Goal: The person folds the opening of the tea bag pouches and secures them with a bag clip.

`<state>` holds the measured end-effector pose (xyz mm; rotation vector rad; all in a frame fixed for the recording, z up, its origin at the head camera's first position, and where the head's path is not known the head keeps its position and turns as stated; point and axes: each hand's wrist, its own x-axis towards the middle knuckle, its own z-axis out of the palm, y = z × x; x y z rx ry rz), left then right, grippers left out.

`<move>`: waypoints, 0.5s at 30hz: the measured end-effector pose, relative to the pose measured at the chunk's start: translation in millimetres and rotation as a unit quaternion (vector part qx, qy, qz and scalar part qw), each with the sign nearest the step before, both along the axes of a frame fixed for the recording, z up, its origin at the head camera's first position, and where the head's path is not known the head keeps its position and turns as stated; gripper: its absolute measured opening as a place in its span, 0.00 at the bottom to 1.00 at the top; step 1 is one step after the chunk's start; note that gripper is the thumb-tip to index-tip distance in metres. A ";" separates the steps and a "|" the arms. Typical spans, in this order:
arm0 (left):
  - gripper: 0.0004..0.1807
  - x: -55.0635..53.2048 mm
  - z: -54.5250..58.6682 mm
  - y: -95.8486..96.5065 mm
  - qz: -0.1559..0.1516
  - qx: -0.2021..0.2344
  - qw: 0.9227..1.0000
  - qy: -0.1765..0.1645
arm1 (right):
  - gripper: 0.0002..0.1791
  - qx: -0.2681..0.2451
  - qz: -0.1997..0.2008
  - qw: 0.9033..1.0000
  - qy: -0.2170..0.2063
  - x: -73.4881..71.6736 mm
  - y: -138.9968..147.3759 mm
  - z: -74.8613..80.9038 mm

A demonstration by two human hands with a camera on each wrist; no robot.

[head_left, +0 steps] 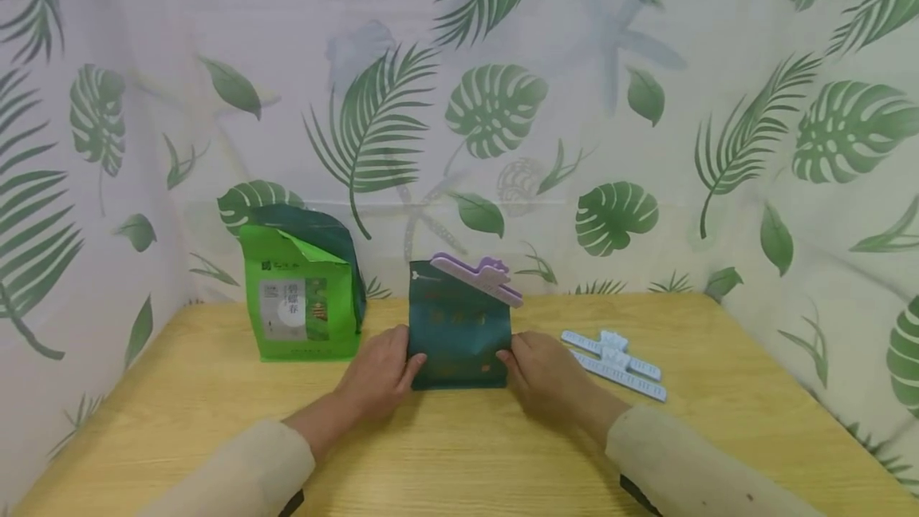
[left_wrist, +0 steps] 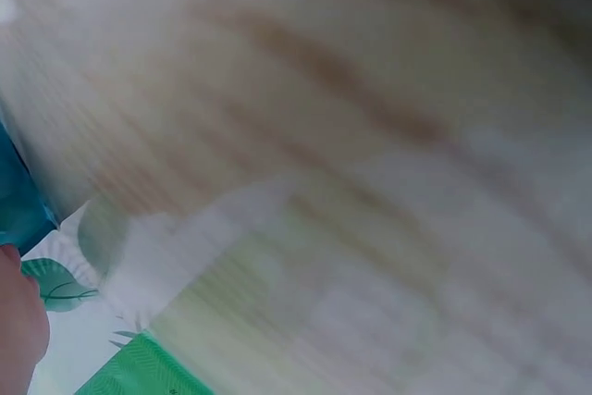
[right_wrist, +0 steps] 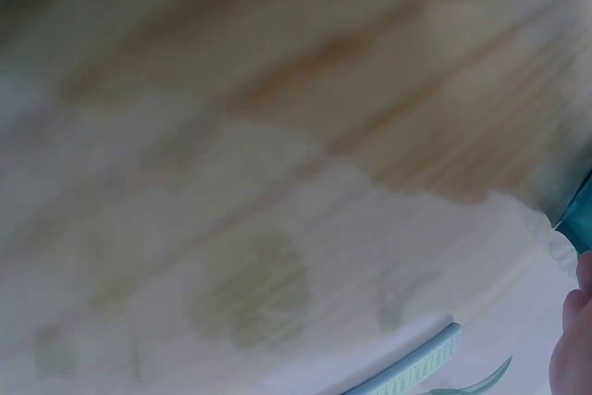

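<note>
While two hands hold it by the sides, the bag (head_left: 459, 345), dark green, stands upright on the table (head_left: 452, 461), front panel toward the wearer, near the middle.

Left hand (head_left: 376, 369): at the bag's left edge, thumb on the front, other fingers curled about the side, gripping it.

Right hand (head_left: 549, 373): likewise at the right edge, thumb in front, gripping; fingertips partly hidden.

Purple clip (head_left: 479, 279): one, across the top of the bag, slanting down to the right; its lower end juts past the bag's right edge.

Green bag (head_left: 300, 301): one, bright, upright, left of the held bag and apart from it; pale label and picture on the front, top unclipped and uneven.

Rear bag (head_left: 326, 226): one, dark, behind the green bag and mostly hidden by it; whether they touch cannot be told.

Blue clips (head_left: 626, 376): two, pale, lying one just behind the other, slanted, to the right of the right hand.

Sleeves (head_left: 240, 469): pair, light beige, dark band beneath each.

Cloth (head_left: 459, 174): white, printed with green leaves, hung behind the table and along its sides.
</note>
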<state>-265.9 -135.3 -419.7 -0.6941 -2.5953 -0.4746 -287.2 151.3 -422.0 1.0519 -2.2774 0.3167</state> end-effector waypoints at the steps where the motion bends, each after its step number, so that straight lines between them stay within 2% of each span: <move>1: 0.15 -1.5 -0.4 0.4 0.002 -0.004 1.000 0.001 | 0.08 -0.002 -0.003 1.000 0.002 -1.4 0.0 0.1; 10: 0.15 -7.6 -3.4 2.7 0.025 -0.032 0.999 0.021 | 0.11 -0.001 -0.036 0.999 0.012 -8.2 -2.0 -0.1; 15: 0.15 -16.8 -6.2 4.3 0.043 -0.040 0.997 0.056 | 0.11 -0.019 -0.016 0.998 0.053 -15.1 -3.0 -0.5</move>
